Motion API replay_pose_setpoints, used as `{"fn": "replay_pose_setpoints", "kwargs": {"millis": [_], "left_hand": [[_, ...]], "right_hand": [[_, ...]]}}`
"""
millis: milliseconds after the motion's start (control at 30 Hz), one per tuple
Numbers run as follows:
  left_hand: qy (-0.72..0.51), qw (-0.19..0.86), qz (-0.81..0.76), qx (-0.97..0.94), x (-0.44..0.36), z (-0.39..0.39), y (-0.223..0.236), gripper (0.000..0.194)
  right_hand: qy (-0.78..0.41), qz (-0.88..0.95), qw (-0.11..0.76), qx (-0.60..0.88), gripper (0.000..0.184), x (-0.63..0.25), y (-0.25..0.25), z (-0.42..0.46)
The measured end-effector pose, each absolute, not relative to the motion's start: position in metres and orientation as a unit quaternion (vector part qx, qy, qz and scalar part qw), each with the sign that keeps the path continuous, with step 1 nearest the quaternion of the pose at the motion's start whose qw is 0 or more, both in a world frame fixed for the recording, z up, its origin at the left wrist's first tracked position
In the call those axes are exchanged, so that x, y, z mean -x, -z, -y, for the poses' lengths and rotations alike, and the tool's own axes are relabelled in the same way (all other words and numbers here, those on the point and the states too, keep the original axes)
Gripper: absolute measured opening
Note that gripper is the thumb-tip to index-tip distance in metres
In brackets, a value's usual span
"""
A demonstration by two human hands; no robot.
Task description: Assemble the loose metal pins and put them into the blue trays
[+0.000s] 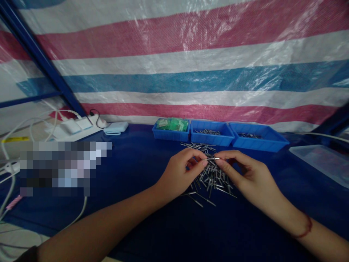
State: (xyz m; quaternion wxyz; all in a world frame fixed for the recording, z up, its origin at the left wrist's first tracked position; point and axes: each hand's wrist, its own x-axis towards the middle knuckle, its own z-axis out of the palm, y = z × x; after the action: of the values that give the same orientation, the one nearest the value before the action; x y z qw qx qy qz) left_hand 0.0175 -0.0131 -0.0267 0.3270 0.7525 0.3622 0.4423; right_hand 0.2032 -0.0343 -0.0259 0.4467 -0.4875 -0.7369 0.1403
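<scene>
As the bare left hand (177,171) and the bare right hand (253,176) are facing each other: both are pinching a slim silver metal rivet (212,158) between thumb and forefinger; the left is gripping its left end, the right its right end
Held piece: it is lying nearly level between the fingertips, above a loose pile of silver metal rivets (215,178)
Loose pile: it is spreading across the dark blue desk (152,236), around and between the hands; a few rivets are lying apart at its near edge
Back row: a left blue plastic bin (171,135) is holding green packets (174,124); a middle blue plastic bin (211,139) and a right blue plastic bin (259,144) are holding small silver metal pieces (208,132)
Right side: a translucent plastic container (319,160) is resting near the right bin; a dark red bracelet (308,227) is circling the right wrist
Left side: a white power strip (79,131) is carrying plugs and cables; a pale blue flat box (116,127) is sitting beside it
Backdrop: a red, white and blue striped plastic sheet (191,82) is hanging behind the bins
</scene>
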Motion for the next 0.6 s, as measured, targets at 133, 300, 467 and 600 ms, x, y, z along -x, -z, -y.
{"fn": "replay_pose_setpoints", "kwargs": {"millis": [133, 300, 467, 600], "left_hand": [[-0.431, 0.331, -0.379, -0.749, -0.018, 0.013, 0.026, 0.007], [-0.402, 0.330, -0.380, -0.765, -0.017, 0.013, 0.024, 0.014], [-0.412, 0.306, -0.389, -0.765, -0.015, 0.012, 0.021, 0.023], [-0.426, 0.291, -0.403, -0.756, -0.009, 0.004, 0.018, 0.021]], "right_hand": [[-0.062, 0.787, 0.423, 0.445, 0.010, -0.205, 0.016, 0.039], [0.014, 0.830, 0.383, 0.405, 0.011, -0.210, 0.003, 0.037], [0.154, 0.700, 0.396, 0.574, 0.022, -0.250, -0.002, 0.011], [0.188, 0.653, 0.327, 0.656, 0.038, -0.292, 0.004, -0.014]]}}
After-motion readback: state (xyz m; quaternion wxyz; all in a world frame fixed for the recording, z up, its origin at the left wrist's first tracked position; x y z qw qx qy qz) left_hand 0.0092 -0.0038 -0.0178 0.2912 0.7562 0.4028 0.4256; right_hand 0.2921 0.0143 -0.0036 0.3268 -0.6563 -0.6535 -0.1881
